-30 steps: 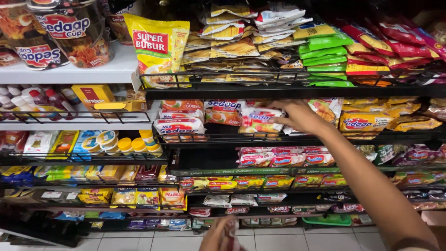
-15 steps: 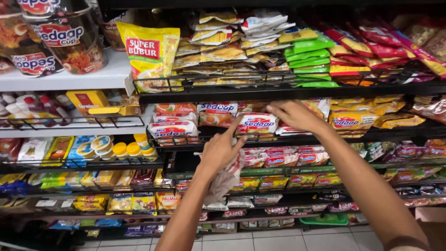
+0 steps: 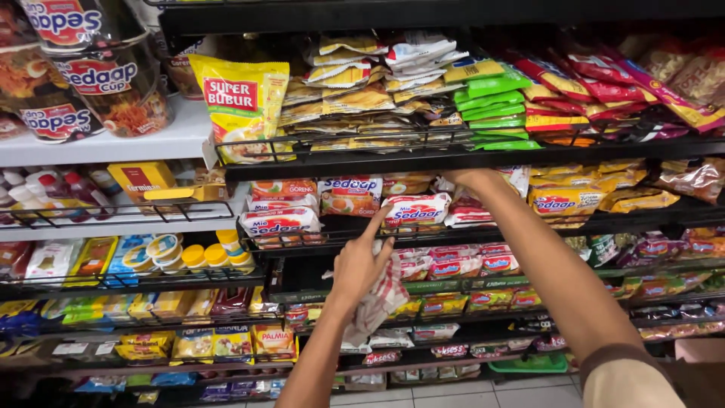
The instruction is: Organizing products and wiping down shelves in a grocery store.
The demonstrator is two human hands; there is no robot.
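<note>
Both hands up at the noodle shelf

Left hand (image 3: 362, 264) is clamped on a red-and-white checked cloth (image 3: 377, 302), forefinger pointing up at a white noodle packet (image 3: 415, 210) on the black wire shelf (image 3: 453, 155). Right hand (image 3: 468, 181) reaches in just beside that packet (fingers hidden behind the packets, so I cannot tell its grip).

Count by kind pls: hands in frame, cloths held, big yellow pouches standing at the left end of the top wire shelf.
hands: 2, left hand and right hand
checked cloth: 1, held in the left hand
yellow pouch: 1
Total: 4
</note>
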